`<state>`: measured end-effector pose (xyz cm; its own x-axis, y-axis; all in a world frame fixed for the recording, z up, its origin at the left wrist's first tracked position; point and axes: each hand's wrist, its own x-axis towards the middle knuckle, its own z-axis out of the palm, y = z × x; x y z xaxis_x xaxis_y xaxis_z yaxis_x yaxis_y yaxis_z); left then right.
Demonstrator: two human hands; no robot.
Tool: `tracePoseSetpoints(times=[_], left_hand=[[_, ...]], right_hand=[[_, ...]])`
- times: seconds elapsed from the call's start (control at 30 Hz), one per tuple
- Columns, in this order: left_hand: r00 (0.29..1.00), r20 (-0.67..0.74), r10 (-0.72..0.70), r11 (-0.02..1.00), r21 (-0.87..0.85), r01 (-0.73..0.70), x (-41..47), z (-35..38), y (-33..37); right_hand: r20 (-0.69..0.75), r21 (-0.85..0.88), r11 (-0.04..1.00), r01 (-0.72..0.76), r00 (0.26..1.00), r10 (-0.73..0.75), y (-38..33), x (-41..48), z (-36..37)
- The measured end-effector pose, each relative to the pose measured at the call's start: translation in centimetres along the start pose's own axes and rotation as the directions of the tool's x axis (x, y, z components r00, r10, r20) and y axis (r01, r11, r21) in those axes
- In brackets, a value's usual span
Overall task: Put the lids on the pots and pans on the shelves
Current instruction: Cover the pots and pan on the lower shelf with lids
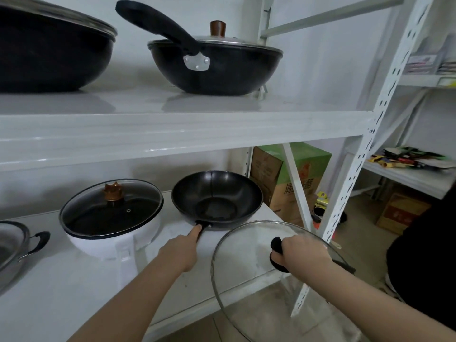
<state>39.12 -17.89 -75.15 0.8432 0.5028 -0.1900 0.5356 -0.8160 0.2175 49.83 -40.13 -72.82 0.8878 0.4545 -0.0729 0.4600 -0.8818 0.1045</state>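
Observation:
An uncovered black wok (217, 199) sits at the right end of the lower shelf (74, 292). My left hand (181, 250) grips its short handle. My right hand (303, 255) holds a large glass lid (246, 280) by its black knob, tilted, in front of and to the right of the wok, over the shelf's edge. Left of the wok stands a white pot (111, 218) covered by a glass lid with a bronze knob. On the upper shelf (172, 129) are two black woks (217, 67) (49, 50), both covered with lids.
A steel pot (14, 245) shows partly at the far left of the lower shelf. The white perforated upright (357, 169) stands right of the lid. Cardboard boxes (291, 178) sit on the floor behind, and a second rack (407, 174) holds packets.

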Motion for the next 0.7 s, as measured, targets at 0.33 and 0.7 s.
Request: tracePoseSetpoints(times=[0.33,0.7], left_hand=[[1.0,0.001,0.029,1.0,0.0,-0.029,0.2,0.3,-0.3],[0.997,0.058,0.049,0.997,-0.056,-0.045,0.8,0.4,-1.2]], right_hand=[[-0.056,-0.021,0.999,0.043,0.997,-0.044,1.2,-1.5,-4.4],[-0.036,0.075,0.986,0.149,0.989,-0.147,-1.3,2.8,-8.6]])
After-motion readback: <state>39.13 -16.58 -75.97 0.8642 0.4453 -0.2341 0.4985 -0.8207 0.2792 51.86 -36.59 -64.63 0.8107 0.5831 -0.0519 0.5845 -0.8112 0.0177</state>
